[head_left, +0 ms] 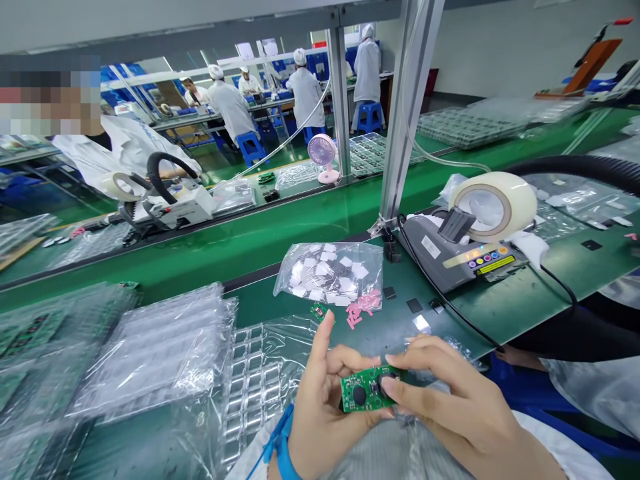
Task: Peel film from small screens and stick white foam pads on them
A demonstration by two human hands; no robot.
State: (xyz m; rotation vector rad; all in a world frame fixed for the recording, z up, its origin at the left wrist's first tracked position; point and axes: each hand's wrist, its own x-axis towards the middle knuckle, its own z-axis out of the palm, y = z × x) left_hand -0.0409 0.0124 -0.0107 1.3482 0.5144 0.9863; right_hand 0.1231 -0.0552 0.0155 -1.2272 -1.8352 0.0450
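A small green circuit board with black round parts is held low in front of me, close to my body. My left hand grips its left end, the forefinger along the upper edge and the thumb below. A blue band circles that wrist. At the board's right end, my right hand pinches it, thumb over a black round part, so this end is partly hidden. Just beyond my hands lie pink strips, black pads and another small green board.
A clear bag of white and dark squares lies ahead. To the right stands a grey tape machine with a tape roll and cable. Clear plastic trays are stacked left. A metal post rises ahead; co-workers sit and stand beyond.
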